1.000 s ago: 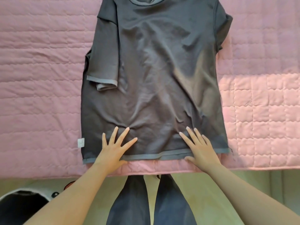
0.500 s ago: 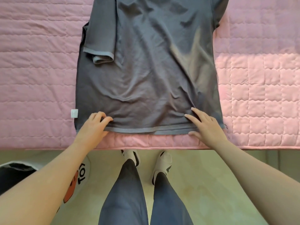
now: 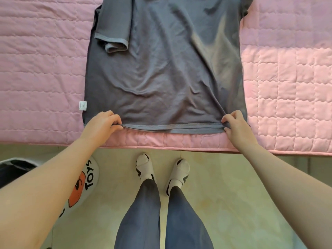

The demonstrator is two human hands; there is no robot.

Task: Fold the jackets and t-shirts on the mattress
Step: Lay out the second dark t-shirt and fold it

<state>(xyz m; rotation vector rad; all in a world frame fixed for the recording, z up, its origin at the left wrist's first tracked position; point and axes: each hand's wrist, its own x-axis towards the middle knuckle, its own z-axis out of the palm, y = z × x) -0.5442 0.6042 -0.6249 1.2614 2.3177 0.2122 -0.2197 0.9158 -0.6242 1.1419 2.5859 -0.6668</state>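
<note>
A dark grey t-shirt (image 3: 165, 69) lies flat on the pink quilted mattress (image 3: 287, 87), hem toward me, collar out of view at the top. Its left sleeve (image 3: 115, 36) is folded inward over the body. A white tag (image 3: 83, 105) sticks out at the lower left side seam. My left hand (image 3: 103, 125) pinches the hem near its left corner. At the right corner, my right hand (image 3: 237, 125) pinches the same hem. The hem is lifted slightly between them.
The mattress edge (image 3: 179, 147) runs across just below the hem. Beige floor lies below it, with my legs and white slippers (image 3: 161, 171). A white container printed "TOYS" (image 3: 84, 186) stands at the lower left beside a dark bin (image 3: 12, 169).
Both hands went from lying flat on the shirt to moving outward to the hem corners and pinching the hem. The view tilted down, showing more floor.
</note>
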